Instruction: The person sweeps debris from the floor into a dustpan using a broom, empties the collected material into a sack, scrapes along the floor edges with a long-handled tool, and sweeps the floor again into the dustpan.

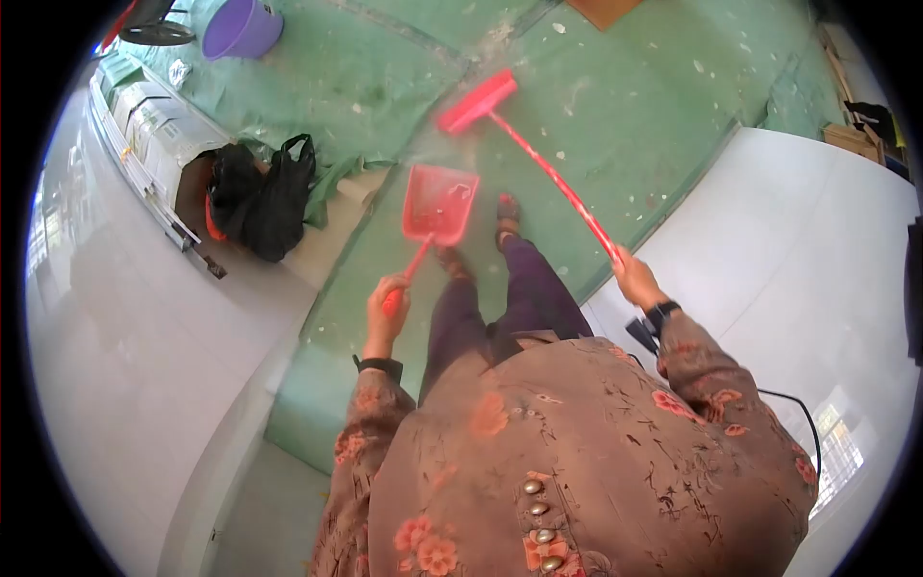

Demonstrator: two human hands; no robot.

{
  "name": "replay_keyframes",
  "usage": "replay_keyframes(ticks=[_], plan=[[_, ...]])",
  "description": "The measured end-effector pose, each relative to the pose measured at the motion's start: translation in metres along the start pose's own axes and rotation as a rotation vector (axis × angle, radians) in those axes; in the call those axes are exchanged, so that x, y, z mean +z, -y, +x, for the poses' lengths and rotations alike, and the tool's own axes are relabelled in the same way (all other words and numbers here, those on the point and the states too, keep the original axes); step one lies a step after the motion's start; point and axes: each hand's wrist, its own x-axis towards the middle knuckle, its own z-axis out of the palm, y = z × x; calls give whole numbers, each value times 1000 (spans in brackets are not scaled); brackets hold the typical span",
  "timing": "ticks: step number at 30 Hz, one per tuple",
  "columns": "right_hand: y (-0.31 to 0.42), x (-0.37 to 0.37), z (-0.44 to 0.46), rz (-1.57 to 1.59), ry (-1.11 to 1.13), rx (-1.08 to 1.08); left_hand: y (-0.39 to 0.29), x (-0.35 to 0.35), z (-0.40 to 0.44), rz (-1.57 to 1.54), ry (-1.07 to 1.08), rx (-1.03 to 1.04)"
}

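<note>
My left hand (388, 306) is wrapped round the handle of a red dustpan (440, 204), whose pan lies low in front of my feet with some light debris in it. In my right hand (637, 279) is the long red-and-white handle of a red broom (481, 102). The broom's head is at the green-covered floor (596, 106), ahead of the dustpan and apart from it. Pale bits of debris are scattered over the floor covering.
On the left stand a purple bucket (242, 27), a black bag (279, 197) and a long pale box (159, 125). White panel-like surfaces flank me, one on the right (769, 231). Wooden pieces (852, 142) sit at the far right; a brown board (604, 10) lies at the top.
</note>
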Motion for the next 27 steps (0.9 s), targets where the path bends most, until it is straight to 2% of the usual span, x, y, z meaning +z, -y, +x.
replay_keyframes(ticks=[4,6,10,16,19,23,27], plan=[[-9,-10,-63,20,-46,-91,13,5,6,-25,22,32],[28,-45,-86,226,137,223,14,3,8,-7,50,28],[31,-17,-94,367,50,211,35,-1,-4,-39,71,77],[58,36,-57,590,31,350,58,13,-1,8,114,131],[65,74,-84,489,55,340,72,19,2,18,151,86],[48,144,-149,240,51,111,73,18,3,115,149,113],[61,156,-205,484,189,68,78,21,1,99,131,120]])
